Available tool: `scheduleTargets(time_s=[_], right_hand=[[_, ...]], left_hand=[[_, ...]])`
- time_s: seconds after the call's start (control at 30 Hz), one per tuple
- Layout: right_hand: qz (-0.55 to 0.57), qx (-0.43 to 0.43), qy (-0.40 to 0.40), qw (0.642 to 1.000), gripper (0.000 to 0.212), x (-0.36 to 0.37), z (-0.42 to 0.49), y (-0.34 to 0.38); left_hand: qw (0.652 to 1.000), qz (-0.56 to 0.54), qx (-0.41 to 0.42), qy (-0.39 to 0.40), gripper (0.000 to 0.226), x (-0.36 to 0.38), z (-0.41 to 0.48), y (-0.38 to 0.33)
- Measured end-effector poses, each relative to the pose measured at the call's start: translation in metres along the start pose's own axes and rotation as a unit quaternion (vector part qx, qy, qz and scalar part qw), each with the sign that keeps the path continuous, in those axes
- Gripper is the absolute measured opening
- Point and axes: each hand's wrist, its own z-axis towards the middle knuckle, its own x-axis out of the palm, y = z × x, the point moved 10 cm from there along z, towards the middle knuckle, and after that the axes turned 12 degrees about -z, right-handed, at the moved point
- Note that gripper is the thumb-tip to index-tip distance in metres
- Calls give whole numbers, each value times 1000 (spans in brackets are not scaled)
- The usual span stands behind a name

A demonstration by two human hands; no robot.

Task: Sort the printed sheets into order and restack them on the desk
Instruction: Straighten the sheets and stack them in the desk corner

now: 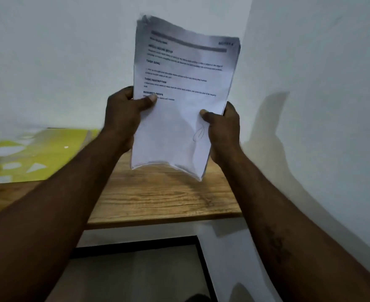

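Yellow mat (33, 155) lies at the left on the wooden desk (158, 201). My left hand (123, 114) pinches the sheets (179, 118) at their left edge, thumb on the printed front, fingers behind. The sheets stand nearly upright above the desk, clear of it, their lower edge bowed. My right hand (222, 127) pinches the right edge the same way. Past it is a white wall (321, 62) with a shadow (271, 127) on it.

A wooden surface (158, 199) is carrying a yellow-green mat (38, 149) with white shapes, lying flat on its left part.
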Motion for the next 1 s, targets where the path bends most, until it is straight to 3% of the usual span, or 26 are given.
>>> scheduleTargets(time_s=[0.13,0.23,0.47,0.6,0.7,0.83,1.0], right_hand=[[27,-36,9,999,25,40,-21,0],[25,-24,38,999,25,63,-35,-19],[15,-8,93,996,35,84,-46,-38],[11,37,116,993,18,82,-53,-61],[12,48,122,991,18,84,-59,-69],[-2,39,120,992,21,85,-56,-61],[-36,38,119,991,16,88,-59,-64]], left_hand=[[999,9,47,3,27,-41,-9,-15],[999,27,19,-14,31,-68,-20,3],[997,34,-50,-38,14,-91,-35,42],[993,45,-95,-51,23,-100,-44,63],[991,80,-95,-54,34,-103,-48,69],[985,144,-63,-69,21,-105,-45,60],[983,149,-88,-68,45,-108,-47,66]])
